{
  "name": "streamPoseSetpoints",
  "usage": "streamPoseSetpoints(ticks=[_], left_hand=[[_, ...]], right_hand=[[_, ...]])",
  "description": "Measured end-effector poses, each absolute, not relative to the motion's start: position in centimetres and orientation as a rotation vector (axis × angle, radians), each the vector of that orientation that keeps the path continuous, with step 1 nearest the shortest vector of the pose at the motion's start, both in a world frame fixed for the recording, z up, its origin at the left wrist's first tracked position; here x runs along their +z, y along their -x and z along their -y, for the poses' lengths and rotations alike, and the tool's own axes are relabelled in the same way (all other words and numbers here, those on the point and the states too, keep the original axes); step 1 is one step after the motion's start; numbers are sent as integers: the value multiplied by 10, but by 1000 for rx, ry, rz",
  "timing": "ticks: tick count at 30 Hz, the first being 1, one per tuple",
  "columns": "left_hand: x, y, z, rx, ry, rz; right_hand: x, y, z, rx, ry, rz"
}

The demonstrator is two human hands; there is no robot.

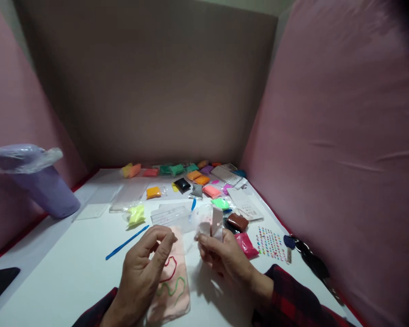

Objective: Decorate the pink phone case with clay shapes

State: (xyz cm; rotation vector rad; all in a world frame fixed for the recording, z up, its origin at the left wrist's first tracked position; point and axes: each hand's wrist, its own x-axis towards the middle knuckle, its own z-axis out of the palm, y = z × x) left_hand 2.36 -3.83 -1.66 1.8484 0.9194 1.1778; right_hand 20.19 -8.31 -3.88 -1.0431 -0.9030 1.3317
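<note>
Pale pink, a flat rounded-rectangular phone case (172, 286) lies on the white table (68, 268) directly before the person, its long axis running from the near edge away toward the back wall; thin red and green clay cords curl across its surface. The left hand (141, 272) rests over the case's left part, fingers curled with the tips drawn together; whether they pinch anything cannot be told. The right hand (225, 256), just right of the case, is closed around a small clear plastic packet (215, 223) held upright. A blue plastic modelling tool (127, 242) lies slantwise to the left of the hands. Beyond the hands, many small bagged clay blocks in assorted colours (191, 177) are scattered toward the back wall, a brown one (237, 221) and a magenta one (246, 244) nearest the right hand. A sheet of coloured gem stickers (271, 243) lies farther right, and a lilac cylindrical container (44, 186), wrapped in plastic film, stands at far left.
</note>
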Motion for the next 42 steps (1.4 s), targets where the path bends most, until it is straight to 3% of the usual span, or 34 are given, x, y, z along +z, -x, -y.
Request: streamPoseSetpoints(ticks=[8, 14, 24, 34, 42], left_hand=[[-18, -27, 47, 1057, -1760, -802], [-21, -26, 51, 1224, -1697, -767], [-12, -30, 46, 1026, -1741, -752], [-25, -31, 54, 1462, -2562, -601], [-27, -36, 62, 1318, -2806, -402]], right_hand=[[-51, -201, 79, 1349, 993, 885], [-52, -202, 81, 1301, 1025, 824], [-48, -198, 87, 1389, 883, 1040], [-54, -195, 83, 1301, 1053, 922], [-50, -195, 94, 1245, 890, 1131]])
